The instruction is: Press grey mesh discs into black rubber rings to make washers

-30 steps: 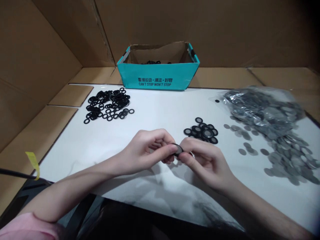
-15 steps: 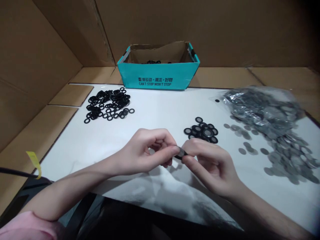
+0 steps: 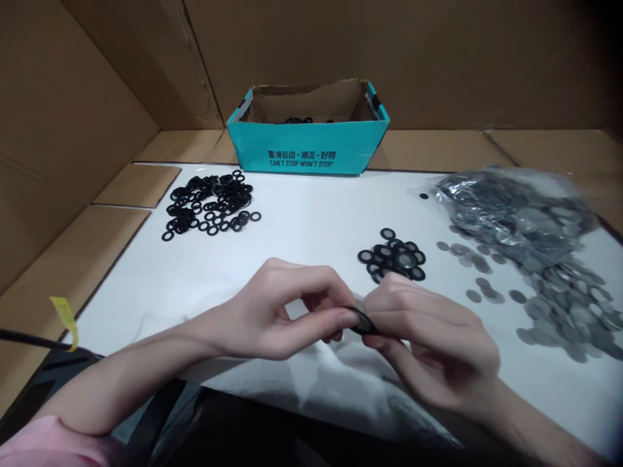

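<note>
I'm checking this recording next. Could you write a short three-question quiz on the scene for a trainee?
1. True or false: the teal box holds some black pieces.
2. Fill in the gaps, from the person's side: the loose black rings lie toward the ____ of the white table, and the clear bag toward the ____.
3. Multiple choice: what do the left hand and right hand hold between them?
A) the teal box
B) a black-rimmed grey disc
C) the clear bag

Key: 1. True. 2. Left; right. 3. B.
</note>
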The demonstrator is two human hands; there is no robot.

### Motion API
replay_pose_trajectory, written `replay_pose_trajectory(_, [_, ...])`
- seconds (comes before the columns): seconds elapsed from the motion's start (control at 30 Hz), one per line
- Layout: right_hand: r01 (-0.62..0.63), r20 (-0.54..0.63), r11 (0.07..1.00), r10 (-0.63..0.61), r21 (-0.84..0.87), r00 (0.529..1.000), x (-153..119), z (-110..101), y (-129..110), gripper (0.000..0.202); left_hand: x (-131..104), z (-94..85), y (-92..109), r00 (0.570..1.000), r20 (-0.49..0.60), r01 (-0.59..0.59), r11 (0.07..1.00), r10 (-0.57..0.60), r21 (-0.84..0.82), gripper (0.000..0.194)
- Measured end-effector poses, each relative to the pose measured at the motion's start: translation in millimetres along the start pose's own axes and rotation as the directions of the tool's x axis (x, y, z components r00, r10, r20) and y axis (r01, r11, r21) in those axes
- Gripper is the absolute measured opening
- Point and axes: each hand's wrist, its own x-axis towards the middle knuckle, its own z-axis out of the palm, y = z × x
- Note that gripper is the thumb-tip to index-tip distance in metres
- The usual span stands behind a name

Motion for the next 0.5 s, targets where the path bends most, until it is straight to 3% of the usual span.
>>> replay_pose_trajectory(0.23, [-0.054, 0.004, 0.997, 0.054, 0.061, 0.999, -1.1, 0.0, -0.4, 0.015, 2.1, -5.2, 2.4, 0.999, 0.041, -0.026, 0.998, 0.024, 0.049, 0.012])
replay_pose_trajectory(0.4, [-0.085, 0.016, 0.994, 0.085, 0.068, 0.996, -3.4, -1.0, -2.2, 0.016, 2.2, -6.2, 4.1, 0.987, 0.078, 0.146, 0.985, -0.139, -0.093, 0.014])
replay_pose_trajectory(0.5, [-0.078, 0.010, 0.996, 0.078, 0.050, 0.997, -4.7, -1.7, -2.1, 0.017, 2.1, -3.8, 4.5, 0.983, 0.055, 0.179, 0.975, -0.173, -0.135, 0.015])
